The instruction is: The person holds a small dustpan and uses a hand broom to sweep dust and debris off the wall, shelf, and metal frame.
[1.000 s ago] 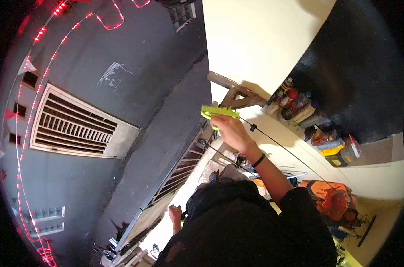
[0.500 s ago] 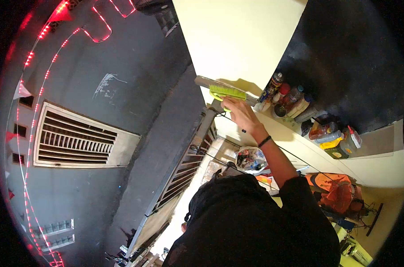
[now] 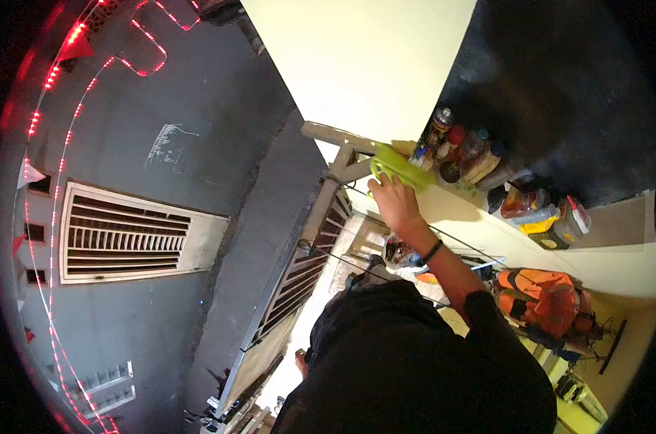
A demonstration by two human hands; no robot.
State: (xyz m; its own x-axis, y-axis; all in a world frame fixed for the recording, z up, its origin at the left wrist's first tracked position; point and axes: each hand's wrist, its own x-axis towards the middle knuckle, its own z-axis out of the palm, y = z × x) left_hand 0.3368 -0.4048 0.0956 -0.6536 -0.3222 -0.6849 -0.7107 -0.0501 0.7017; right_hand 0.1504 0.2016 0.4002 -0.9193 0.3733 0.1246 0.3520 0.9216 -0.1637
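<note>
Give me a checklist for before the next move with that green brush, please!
1. Brush gripped: ok, the right hand holds the green brush.
2. Bristles facing the right way: cannot tell, the brush is blurred.
3. Left hand free: cannot tell, it's partly hidden by the black shirt.
4. Black sleeve clear of the brush: ok, it ends well short of the wrist.
5. Bottles clear of the brush: cannot tell, they look nearby but depth is unclear.

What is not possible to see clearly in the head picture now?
Head view: green brush in the right hand, bristles blurred.
Head view: left hand, partly hidden by the black clothing; its grip cannot be told.
Head view: bottles, labels too small to read.
</note>
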